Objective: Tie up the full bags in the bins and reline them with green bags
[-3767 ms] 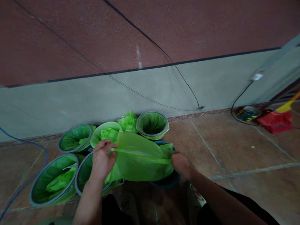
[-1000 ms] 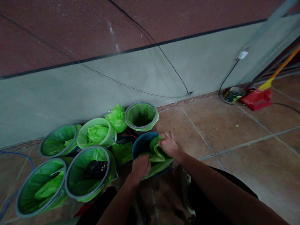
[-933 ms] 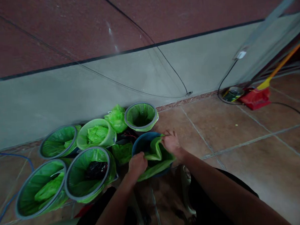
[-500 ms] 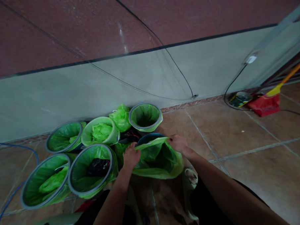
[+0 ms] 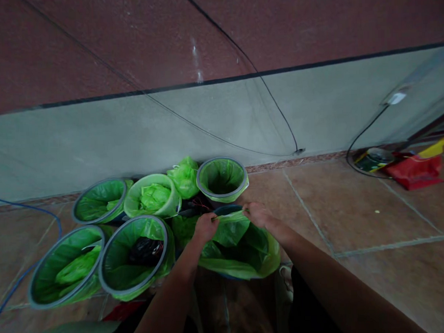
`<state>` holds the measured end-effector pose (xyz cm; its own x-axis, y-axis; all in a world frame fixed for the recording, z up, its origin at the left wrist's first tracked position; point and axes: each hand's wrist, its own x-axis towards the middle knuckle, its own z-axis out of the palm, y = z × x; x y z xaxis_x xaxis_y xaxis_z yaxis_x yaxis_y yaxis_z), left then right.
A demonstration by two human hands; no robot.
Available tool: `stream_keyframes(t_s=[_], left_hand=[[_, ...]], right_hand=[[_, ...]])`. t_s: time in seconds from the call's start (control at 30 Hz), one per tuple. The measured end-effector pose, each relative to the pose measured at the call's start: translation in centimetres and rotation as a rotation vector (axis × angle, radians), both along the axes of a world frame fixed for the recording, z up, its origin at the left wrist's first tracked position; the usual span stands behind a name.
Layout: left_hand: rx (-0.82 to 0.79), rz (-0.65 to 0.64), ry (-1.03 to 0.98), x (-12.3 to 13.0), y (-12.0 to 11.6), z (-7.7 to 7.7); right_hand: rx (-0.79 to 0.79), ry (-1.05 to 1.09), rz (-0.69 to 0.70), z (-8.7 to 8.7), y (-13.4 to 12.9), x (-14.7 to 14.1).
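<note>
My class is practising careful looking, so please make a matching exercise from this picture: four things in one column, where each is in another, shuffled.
Things
1. Blue cable
2. Black bundle
3. Green liner
4. Dustpan

Places
A. Held by the left hand and right hand
B. Beside a tin, at the picture's right
C. Inside a grey-rimmed bin
D. On the floor at the picture's left

Right pairs: 1-D, 2-C, 3-A, 4-B

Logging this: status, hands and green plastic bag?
Left hand, right hand pinching far edge of bag. Bag mouth open, draping round blue bin. No obstruction visible.
</note>
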<state>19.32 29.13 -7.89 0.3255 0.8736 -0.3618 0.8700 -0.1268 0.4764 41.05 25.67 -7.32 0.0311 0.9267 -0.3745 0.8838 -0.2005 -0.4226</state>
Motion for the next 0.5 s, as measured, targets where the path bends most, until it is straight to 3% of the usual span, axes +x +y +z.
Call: stream_keyframes(t_s=[0.33,0.5], left_hand=[[-0.036,0.170,-0.069,0.7,5.6,-4.4],[-0.121,0.255,-0.121,0.2,7.1,-6.9]], right_hand=[[0.001,0.148,-0.148,-6.6,5.1,1.1],[-0.020,0.298,-0.203,-8.6,6.2,1.6]])
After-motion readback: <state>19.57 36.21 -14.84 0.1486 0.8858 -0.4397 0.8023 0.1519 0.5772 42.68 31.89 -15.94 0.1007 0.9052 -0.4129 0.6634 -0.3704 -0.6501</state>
